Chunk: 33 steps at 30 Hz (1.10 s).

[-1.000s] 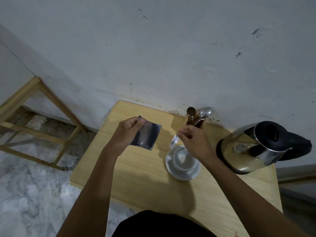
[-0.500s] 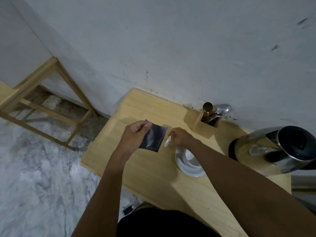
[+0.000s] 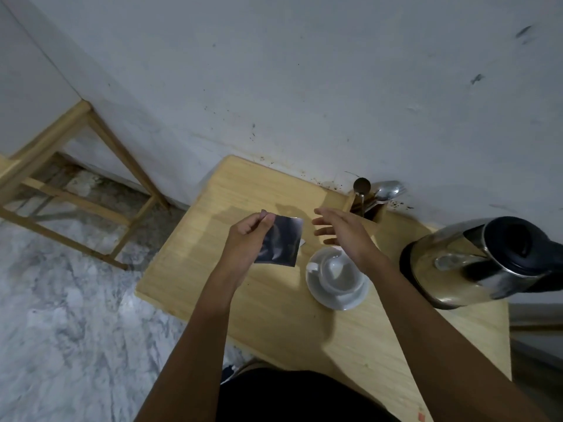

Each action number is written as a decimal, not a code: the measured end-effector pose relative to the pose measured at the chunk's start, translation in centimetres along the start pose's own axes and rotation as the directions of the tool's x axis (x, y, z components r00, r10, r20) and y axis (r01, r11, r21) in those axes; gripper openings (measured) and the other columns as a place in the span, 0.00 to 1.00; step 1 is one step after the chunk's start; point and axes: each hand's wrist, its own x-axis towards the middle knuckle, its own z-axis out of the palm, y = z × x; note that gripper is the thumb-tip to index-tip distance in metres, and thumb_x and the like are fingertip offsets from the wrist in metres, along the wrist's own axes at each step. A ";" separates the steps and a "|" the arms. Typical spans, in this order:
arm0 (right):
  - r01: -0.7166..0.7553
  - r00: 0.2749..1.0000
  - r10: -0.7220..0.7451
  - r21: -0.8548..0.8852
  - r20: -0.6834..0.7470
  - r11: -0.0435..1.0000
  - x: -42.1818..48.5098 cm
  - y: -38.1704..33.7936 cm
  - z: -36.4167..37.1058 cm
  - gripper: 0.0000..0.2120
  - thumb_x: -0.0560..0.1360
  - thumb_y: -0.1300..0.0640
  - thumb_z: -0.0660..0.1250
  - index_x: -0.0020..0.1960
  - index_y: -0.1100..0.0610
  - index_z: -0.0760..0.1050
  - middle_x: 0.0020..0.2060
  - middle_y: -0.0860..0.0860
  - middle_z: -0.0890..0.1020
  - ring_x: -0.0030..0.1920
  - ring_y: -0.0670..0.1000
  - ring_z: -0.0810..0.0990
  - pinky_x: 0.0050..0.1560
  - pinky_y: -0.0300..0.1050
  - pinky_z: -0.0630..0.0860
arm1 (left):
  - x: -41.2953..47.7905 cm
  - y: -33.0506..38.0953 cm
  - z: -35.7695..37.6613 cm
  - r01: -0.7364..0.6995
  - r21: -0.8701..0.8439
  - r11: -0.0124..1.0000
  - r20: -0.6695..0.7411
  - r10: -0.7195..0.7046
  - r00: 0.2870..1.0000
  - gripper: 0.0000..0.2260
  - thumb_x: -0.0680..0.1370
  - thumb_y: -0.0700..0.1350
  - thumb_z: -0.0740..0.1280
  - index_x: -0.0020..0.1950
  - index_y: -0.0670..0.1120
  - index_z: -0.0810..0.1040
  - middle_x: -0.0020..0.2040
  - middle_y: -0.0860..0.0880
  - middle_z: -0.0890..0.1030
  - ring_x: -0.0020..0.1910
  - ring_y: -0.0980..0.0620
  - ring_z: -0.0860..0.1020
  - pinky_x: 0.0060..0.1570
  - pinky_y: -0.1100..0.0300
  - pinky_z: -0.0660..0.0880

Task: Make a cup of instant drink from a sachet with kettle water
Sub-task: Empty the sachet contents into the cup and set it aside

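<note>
The left hand (image 3: 248, 236) is pinching a dark foil sachet (image 3: 281, 240) by its upper left corner, holding it above the middle of the counter (image 3: 195, 239), just left of the cup. The right hand (image 3: 341, 233) is hovering open beside the sachet, fingers spread and holding nothing. A small pale scrap (image 3: 302, 242), possibly a torn-off strip, is showing at the sachet's right edge; whether the sachet is open cannot be told.

The white cup (image 3: 339, 271) is standing on its saucer (image 3: 344, 300) toward the counter's right side, looking empty. The steel kettle (image 3: 475, 263) is sitting at the right edge, and a wooden holder (image 3: 365, 210) with spoons (image 3: 388, 190) is standing at the back edge against the wall.

The step in hand is probably emptying the sachet into the cup. Doing it well means bringing the open edge right over the cup's mouth before tilting, keeping it low so powder is not drifting onto the saucer, and using the free hand to tap or squeeze the foil so nothing is clinging inside.
</note>
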 end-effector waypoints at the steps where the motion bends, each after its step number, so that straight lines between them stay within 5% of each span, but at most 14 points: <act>1: 0.018 0.999 -0.019 0.020 0.044 1.000 -1.2 0.1 -0.3 0.15 0.79 0.46 0.63 0.60 0.53 0.79 0.53 0.50 0.84 0.51 0.51 0.83 0.54 0.49 0.78 | 0.0 0.2 0.6 0.010 -0.023 1.000 0.000 -0.010 1.000 0.10 0.77 0.52 0.66 0.55 0.51 0.81 0.52 0.51 0.83 0.53 0.51 0.81 0.54 0.55 0.78; 4: 0.083 0.993 -0.081 -0.021 0.083 0.996 -3.6 1.1 -0.8 0.09 0.77 0.50 0.68 0.55 0.50 0.81 0.50 0.49 0.85 0.47 0.44 0.83 0.50 0.39 0.79 | -0.3 0.8 2.9 0.024 -0.096 0.995 0.077 -0.016 0.997 0.08 0.77 0.51 0.66 0.53 0.52 0.82 0.51 0.51 0.84 0.52 0.50 0.82 0.52 0.53 0.80; 8: 0.182 0.979 -0.190 -0.112 -0.072 0.977 -4.8 2.1 -1.8 0.07 0.76 0.56 0.70 0.47 0.59 0.84 0.41 0.57 0.85 0.35 0.40 0.78 0.37 0.28 0.73 | -1.0 1.0 5.1 0.014 -0.112 0.994 0.219 0.011 0.976 0.08 0.77 0.50 0.66 0.50 0.48 0.82 0.49 0.47 0.85 0.52 0.46 0.82 0.54 0.48 0.79; 15: 0.217 0.942 -0.229 -0.076 -0.244 0.973 -7.0 4.8 -5.1 0.08 0.76 0.51 0.69 0.51 0.54 0.83 0.44 0.50 0.86 0.45 0.49 0.84 0.47 0.45 0.82 | -2.0 0.9 7.4 -0.113 0.180 0.977 0.364 0.040 0.931 0.06 0.76 0.48 0.68 0.44 0.50 0.84 0.39 0.50 0.85 0.40 0.53 0.82 0.44 0.58 0.79; 24: 0.120 0.974 -0.075 0.206 -0.216 0.971 -10.9 8.5 -6.5 0.09 0.75 0.58 0.72 0.54 0.58 0.82 0.46 0.51 0.87 0.48 0.47 0.85 0.47 0.38 0.79 | -3.5 -1.0 10.5 0.029 0.083 0.996 0.395 -0.060 0.917 0.11 0.75 0.52 0.70 0.50 0.46 0.83 0.41 0.47 0.85 0.39 0.52 0.82 0.43 0.57 0.78; 30: 0.110 0.962 -0.114 -0.030 -0.247 0.993 -12.5 8.6 -8.2 0.04 0.76 0.59 0.70 0.50 0.55 0.82 0.41 0.47 0.85 0.37 0.37 0.81 0.38 0.28 0.73 | -2.2 -3.9 8.3 -0.174 0.402 0.899 0.233 0.083 0.969 0.14 0.78 0.53 0.63 0.59 0.50 0.79 0.57 0.52 0.80 0.49 0.55 0.78 0.45 0.64 0.72; 33: 0.055 0.969 -0.090 -0.152 -0.229 0.987 -12.5 8.4 -8.7 0.05 0.78 0.58 0.67 0.52 0.50 0.76 0.44 0.41 0.82 0.43 0.38 0.79 0.39 0.28 0.71 | -0.8 -6.9 6.8 -0.198 0.583 0.788 0.288 0.028 0.957 0.16 0.79 0.51 0.63 0.65 0.48 0.75 0.69 0.49 0.73 0.61 0.48 0.75 0.53 0.59 0.69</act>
